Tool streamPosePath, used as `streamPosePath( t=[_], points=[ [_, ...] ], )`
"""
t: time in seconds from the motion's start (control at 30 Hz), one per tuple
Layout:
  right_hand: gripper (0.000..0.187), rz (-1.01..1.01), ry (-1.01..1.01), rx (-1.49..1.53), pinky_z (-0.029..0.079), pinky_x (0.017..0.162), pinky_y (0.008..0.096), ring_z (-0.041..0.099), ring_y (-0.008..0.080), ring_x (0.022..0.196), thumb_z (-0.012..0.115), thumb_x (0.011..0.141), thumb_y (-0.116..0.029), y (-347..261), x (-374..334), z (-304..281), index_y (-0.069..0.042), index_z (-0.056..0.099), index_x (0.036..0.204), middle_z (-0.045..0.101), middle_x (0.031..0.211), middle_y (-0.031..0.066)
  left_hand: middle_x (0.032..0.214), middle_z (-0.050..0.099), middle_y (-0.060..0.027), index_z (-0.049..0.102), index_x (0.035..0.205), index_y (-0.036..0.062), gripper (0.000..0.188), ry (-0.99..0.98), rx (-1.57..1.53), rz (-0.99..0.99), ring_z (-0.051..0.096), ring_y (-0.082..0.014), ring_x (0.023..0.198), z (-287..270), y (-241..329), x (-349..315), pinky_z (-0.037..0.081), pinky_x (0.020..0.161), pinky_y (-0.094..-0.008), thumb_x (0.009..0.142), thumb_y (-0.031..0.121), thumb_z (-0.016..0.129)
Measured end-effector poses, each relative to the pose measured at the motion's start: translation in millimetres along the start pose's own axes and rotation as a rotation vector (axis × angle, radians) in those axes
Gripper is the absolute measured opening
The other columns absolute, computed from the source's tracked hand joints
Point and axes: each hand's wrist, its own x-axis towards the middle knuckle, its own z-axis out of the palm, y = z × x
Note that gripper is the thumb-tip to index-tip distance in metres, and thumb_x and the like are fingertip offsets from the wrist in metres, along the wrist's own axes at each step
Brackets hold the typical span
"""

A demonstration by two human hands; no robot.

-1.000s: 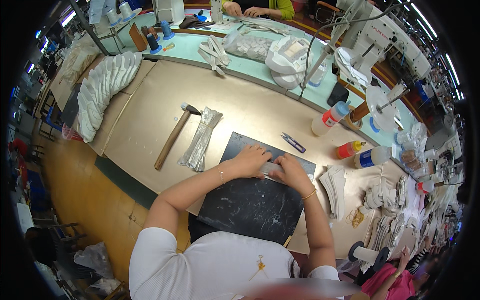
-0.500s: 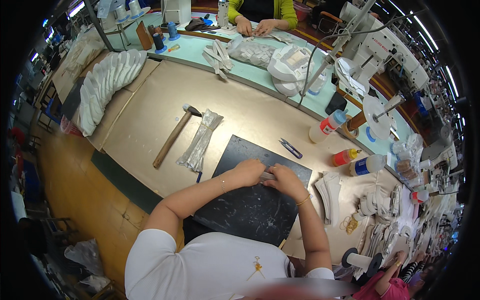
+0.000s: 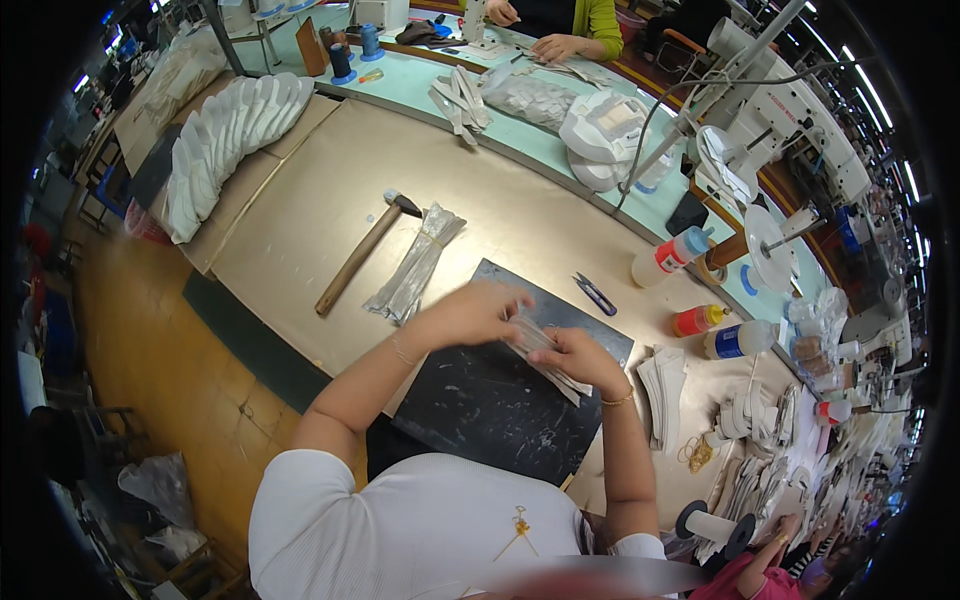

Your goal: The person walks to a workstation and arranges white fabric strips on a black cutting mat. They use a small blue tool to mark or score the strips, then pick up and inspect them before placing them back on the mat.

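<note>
Between both hands, above the dark mat point(image 3: 480, 400): bundle of pale strips point(image 3: 545, 352), grasped by right hand point(image 3: 575, 357) and left hand point(image 3: 470, 312). Left of the hands on the surface point(image 3: 300, 220): second strip bundle point(image 3: 415, 265), wooden-handled hammer point(image 3: 362, 250); beyond the right hand, small snips point(image 3: 596, 294).

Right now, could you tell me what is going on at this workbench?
A person holds a bundle of pale strips in both hands, left hand and right hand, above a dark work mat. A hammer and another wrapped bundle lie beside it, glue bottles to the right. Across the table, another person's hands handle pieces.
</note>
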Motion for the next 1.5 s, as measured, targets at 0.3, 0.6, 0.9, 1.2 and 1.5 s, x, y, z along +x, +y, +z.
streamPosePath(
  t=[0.3, 0.6, 0.9, 1.2, 1.5],
  points=[
    [0.028, -0.045, 0.168, 0.533, 0.048, 0.070, 0.0246, 0.057, 0.0066, 0.074, 0.066, 0.094, -0.027, -24.8, 27.4, 35.6, 0.001, 0.068, 0.098, 0.069, 0.080, 0.0025, 0.123, 0.062, -0.0119, 0.050, 0.135, -0.0029, 0.058, 0.219, -1.100, -0.192, 0.057, -0.0172, 0.114, 50.4, -25.1, -29.5, 0.043, 0.102, -0.0305, 0.088, 0.022, 0.074],
    [0.036, -0.010, 0.177, 0.442, 0.049, 0.068, 0.0259, 0.057, 0.0086, 0.077, 0.069, 0.091, -0.030, -23.8, 62.4, 58.3, 0.002, 0.066, 0.108, 0.068, 0.087, 0.0039, 0.123, 0.062, -0.0149, 0.053, 0.128, -0.0066, 0.040, 0.499, -1.372, -0.179, 0.057, -0.0221, 0.120, 40.5, -63.7, -25.7, 0.047, 0.102, -0.0343, 0.097, 0.018, 0.061],
    [0.037, 0.088, 0.458, 0.666, 0.055, 0.073, 0.0258, 0.067, 0.0133, 0.088, 0.064, 0.094, -0.015, -4.0, 67.0, 59.3, 0.002, 0.058, 0.126, 0.068, 0.105, 0.0106, 0.124, 0.060, -0.0169, 0.056, 0.120, -0.0066, 0.033, 0.923, -1.166, -0.119, 0.060, -0.0218, 0.113, -28.6, -145.6, -5.0, 0.049, 0.097, -0.0329, 0.096, 0.015, 0.061],
    [0.018, 0.023, 0.678, 0.282, 0.052, 0.075, 0.0262, 0.067, 0.0148, 0.084, 0.064, 0.093, -0.012, 11.2, 43.9, 57.6, 0.000, 0.067, 0.106, 0.067, 0.096, 0.0090, 0.143, 0.033, -0.0261, 0.038, 0.142, -0.0032, 0.082, 1.404, 0.221, -0.367, 0.035, -0.0397, 0.131, -32.6, -157.8, -18.6, 0.032, 0.109, -0.0425, 0.078, 0.023, 0.081],
    [0.007, -0.167, 0.912, 0.024, 0.049, 0.062, 0.0313, 0.062, 0.0240, 0.069, 0.067, 0.087, -0.004, 5.9, 52.8, 71.5, -0.002, 0.066, 0.094, 0.064, 0.087, 0.0120, 0.152, 0.025, -0.0242, 0.039, 0.145, 0.0041, 0.078, 0.718, 1.168, 0.051, 0.026, -0.0413, 0.140, -122.1, -165.5, 89.8, 0.029, 0.113, -0.0485, 0.076, 0.015, 0.074]
  ],
)
